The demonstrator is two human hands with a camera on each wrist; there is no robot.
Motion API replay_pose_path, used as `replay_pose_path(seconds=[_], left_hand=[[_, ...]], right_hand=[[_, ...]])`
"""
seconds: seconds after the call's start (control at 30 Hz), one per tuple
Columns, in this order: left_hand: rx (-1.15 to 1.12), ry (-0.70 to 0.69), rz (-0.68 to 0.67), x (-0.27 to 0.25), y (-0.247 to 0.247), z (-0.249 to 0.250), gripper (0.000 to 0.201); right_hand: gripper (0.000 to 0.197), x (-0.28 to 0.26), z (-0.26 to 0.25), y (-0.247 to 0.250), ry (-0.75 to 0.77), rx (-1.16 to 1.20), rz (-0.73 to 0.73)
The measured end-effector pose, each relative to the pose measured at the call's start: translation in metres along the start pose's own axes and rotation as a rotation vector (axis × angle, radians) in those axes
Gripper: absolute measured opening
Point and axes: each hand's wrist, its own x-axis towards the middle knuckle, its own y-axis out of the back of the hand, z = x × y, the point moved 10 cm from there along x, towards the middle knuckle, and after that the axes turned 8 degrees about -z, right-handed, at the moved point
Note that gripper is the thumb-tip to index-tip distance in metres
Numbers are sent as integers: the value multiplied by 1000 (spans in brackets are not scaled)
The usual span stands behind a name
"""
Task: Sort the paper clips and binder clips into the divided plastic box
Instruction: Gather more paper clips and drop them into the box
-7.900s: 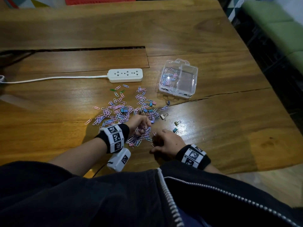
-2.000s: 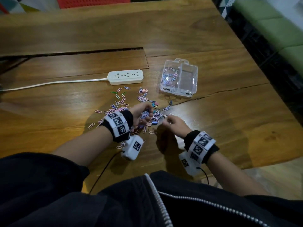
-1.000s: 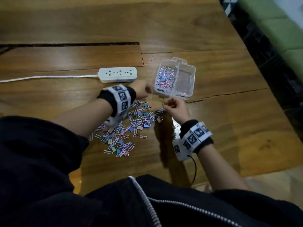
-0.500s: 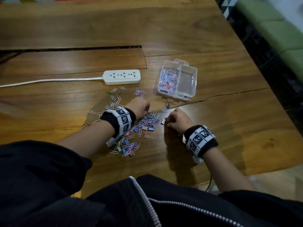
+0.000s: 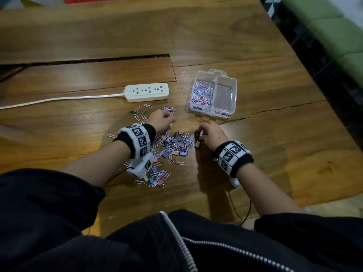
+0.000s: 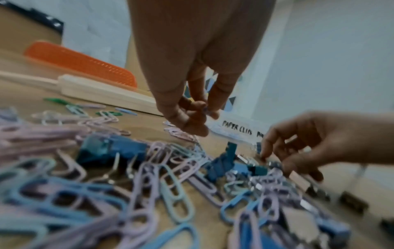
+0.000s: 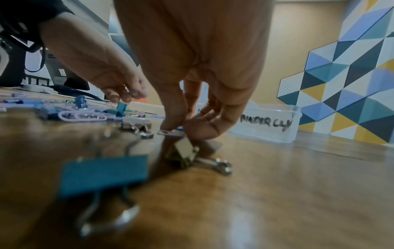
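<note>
Wooden table (image 5: pixel 255 46): divided plastic box (image 5: pixel 225 107) beyond the mixed clip pile (image 5: pixel 172 146). Our left hand (image 5: pixel 161 119) pinches paper clips; right hand (image 5: pixel 212 134) pinches a binder clip (image 7: pixel 170 132), presumably for the empty compartment.

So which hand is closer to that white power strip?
Left. The left hand sits just in front of the power strip, among the paper clips. The right hand is farther off, nearer the plastic box.
</note>
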Motion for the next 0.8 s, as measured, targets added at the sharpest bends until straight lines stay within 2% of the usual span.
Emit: replay_pose_path(seconds=[0.1,0.13,0.2,0.27,0.33,0.37,0.4,0.47,0.5,0.57,0.6,0.67,0.8], left_hand=[[-552,98,-57,-3,-5,-8,26],[-660,99,-64,-3,-4,-8,26],[-671,109,-48,1,-1,-9,26],[-455,124,5,10,6,-10,23],[-56,93,69,20,15,-3,9],[135,77,87,25,17,3,10],[283,74,100,31,18,7,26],[424,82,142,37,24,14,49],[449,84,168,39,27,15,56],[484,111,189,42,31,16,65],[512,131,190,43,31,16,67],[582,168,195,44,30,15,68],[701,153,156,46,22,18,51]], right_hand=[[18,-2,0,0,23,5,14],[15,-3,0,0,32,-2,22],[13,-3,1,2,42,-25,31],[11,-2,2,2,31,-37,3],[11,-1,3,-2,11,-62,-67],[9,0,3,-4,5,-79,-102],[6,0,3,-5,7,-85,-128],[22,0,5,-7,12,-89,-170],[27,0,7,-8,6,-82,-186],[19,-2,10,-4,0,-1,-165],[14,-3,13,0,0,90,-138],[20,-6,20,8,6,381,-80],[28,-12,28,13,19,1037,-60]])
